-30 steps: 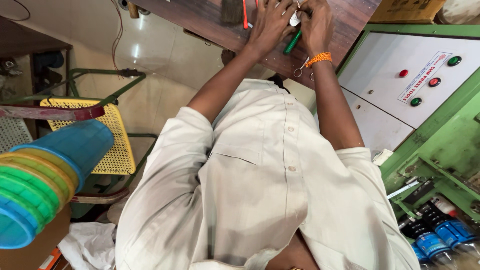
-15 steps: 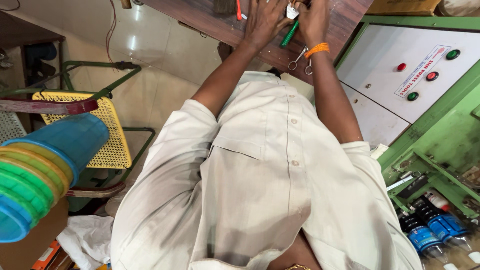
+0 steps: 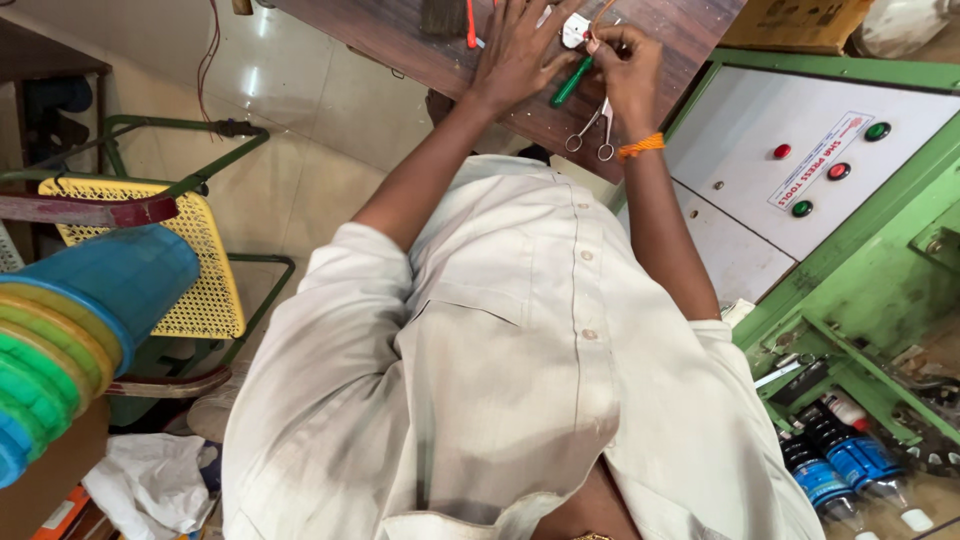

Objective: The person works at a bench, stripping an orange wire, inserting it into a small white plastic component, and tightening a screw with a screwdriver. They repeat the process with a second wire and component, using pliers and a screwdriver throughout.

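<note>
My left hand (image 3: pixel 512 52) lies flat with its fingers spread on the brown wooden table (image 3: pixel 400 40), fingertips next to a small white part (image 3: pixel 575 28). My right hand (image 3: pixel 625 68), with an orange band at the wrist, is pinched on the upper end of a green-handled tool (image 3: pixel 568 84) just beside that part. A thin orange wire curves above the right hand. Small metal scissors (image 3: pixel 596 130) lie on the table under my right wrist. A red-orange stick (image 3: pixel 470 22) lies left of my left hand. My white shirt fills the middle of the view.
A green machine with a white control panel (image 3: pixel 800 170) and red and green buttons stands at the right. Blue-labelled bottles (image 3: pixel 835 465) sit at the lower right. A yellow mesh chair (image 3: pixel 200 270) and a stack of coloured plastic tubs (image 3: pixel 60 330) are at the left.
The view has tilted, so the hands and table edge sit lower in the picture. Both hands stay together at the white part; the scissors now show fully.
</note>
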Demonstrator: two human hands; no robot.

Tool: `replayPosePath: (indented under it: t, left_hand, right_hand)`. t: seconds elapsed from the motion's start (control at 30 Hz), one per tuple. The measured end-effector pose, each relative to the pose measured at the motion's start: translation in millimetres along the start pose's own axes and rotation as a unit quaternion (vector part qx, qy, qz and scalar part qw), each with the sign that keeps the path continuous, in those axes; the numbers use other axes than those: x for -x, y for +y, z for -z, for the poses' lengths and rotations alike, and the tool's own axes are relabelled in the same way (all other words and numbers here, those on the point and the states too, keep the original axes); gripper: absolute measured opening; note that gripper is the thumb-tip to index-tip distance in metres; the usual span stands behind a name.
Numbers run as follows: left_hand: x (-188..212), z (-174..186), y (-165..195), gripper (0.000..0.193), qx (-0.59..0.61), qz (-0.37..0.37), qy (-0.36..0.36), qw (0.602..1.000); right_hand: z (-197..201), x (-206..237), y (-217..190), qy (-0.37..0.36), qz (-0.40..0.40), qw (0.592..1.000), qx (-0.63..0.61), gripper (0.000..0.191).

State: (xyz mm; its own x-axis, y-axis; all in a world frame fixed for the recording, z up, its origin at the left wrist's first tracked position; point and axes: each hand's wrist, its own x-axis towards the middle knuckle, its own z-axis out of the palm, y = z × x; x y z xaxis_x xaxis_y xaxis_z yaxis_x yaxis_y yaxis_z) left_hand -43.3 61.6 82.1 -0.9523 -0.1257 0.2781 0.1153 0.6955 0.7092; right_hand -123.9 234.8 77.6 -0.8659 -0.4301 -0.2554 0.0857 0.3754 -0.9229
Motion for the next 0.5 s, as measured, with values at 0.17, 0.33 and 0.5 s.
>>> replayPosePath:
  t: [0.17,0.33,0.5]
  left_hand:
    - [3,4,-5,0.047,0.327,0.190,-0.099,0.921]
    - [0,-2,-17,0.032,0.479,0.165,-0.146,0.850]
    - [1,-10,-15,0.028,0.516,0.180,-0.052,0.836]
  right_hand:
    - [19,17,14,-0.130,-0.215,0.940,-0.230,0.011]
    - [15,18,18,-0.178,-0.251,0.868,-0.390,0.013]
    - [2,10,20,-0.141,-0.220,0.874,-0.411,0.018]
